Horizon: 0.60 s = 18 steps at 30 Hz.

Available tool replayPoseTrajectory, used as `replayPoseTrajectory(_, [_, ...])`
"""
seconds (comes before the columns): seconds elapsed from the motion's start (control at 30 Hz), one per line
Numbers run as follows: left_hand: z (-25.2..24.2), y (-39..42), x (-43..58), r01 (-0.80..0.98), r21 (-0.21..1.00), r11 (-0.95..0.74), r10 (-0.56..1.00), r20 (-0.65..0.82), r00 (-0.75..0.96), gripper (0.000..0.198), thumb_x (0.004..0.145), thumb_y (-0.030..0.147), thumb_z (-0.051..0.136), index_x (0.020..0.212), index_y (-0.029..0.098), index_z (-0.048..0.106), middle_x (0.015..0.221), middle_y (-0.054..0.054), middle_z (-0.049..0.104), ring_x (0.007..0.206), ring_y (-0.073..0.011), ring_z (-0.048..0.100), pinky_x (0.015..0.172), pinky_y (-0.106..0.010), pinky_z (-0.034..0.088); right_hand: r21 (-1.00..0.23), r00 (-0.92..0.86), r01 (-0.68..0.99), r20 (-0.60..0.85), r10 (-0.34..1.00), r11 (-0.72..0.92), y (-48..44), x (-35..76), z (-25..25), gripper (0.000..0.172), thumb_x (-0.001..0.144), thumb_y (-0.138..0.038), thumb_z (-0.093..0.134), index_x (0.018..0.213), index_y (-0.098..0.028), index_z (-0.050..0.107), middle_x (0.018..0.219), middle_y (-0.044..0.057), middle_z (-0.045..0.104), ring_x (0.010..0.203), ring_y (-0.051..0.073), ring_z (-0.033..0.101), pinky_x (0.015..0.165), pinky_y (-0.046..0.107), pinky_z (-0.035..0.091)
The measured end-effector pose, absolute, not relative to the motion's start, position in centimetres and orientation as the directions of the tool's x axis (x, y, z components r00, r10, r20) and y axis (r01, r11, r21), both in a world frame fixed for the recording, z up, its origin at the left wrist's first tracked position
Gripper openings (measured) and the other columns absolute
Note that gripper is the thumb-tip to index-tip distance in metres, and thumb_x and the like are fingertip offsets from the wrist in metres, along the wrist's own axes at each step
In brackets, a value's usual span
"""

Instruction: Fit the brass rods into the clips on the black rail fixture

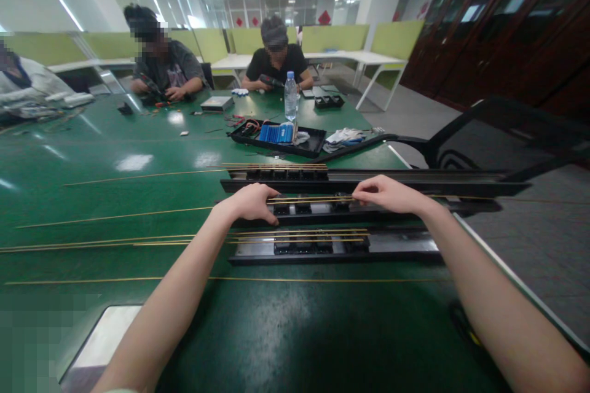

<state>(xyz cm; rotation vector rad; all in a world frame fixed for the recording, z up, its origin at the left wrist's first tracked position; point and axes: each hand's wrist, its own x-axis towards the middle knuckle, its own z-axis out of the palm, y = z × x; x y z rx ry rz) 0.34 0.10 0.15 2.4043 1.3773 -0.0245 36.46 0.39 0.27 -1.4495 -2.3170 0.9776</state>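
My left hand [251,202] curves around the left part of the middle black rail [313,219], its thumb on the near side and its fingers on the far side. Thumb and fingertips of my right hand [385,192] are pinched together on a thin golden rod [498,199] over the same rail. Small black blocks [342,201] sit in that channel beneath the rods. In front of it lies another rail [401,242] with several golden rods [322,234] across its blocks. Behind, a third black rail [415,184] also carries rods [286,166].
Beyond the rails, a black tray [313,144] holds blue packs [276,132]; gloves [343,138] lie beside it. A water bottle [290,97] stands behind. Across the green table [138,196] sit other people [276,61]. A black chair [433,147] is at the right edge.
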Motion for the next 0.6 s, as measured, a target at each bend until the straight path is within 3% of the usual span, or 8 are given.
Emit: replayPoseTrajectory(0.6, [-0.1, 0.3, 0.0, 0.844, 0.287, -0.453, 0.839, -0.184, 0.513, 0.068, 0.06, 0.052, 0.081, 0.122, 0.026, 0.07, 0.113, -0.004, 0.075, 0.099, -0.0269, 0.069, 0.087, -0.03, 0.05, -0.62, -0.455, 0.747, -0.214, 0.864, 0.24, 0.4, 38.4, 1.2, 0.056, 0.077, -0.072, 0.057, 0.082, -0.02, 0.075, 0.076, 0.005, 0.071, 0.071, 0.021, 0.059, 0.066, 0.03, 0.041])
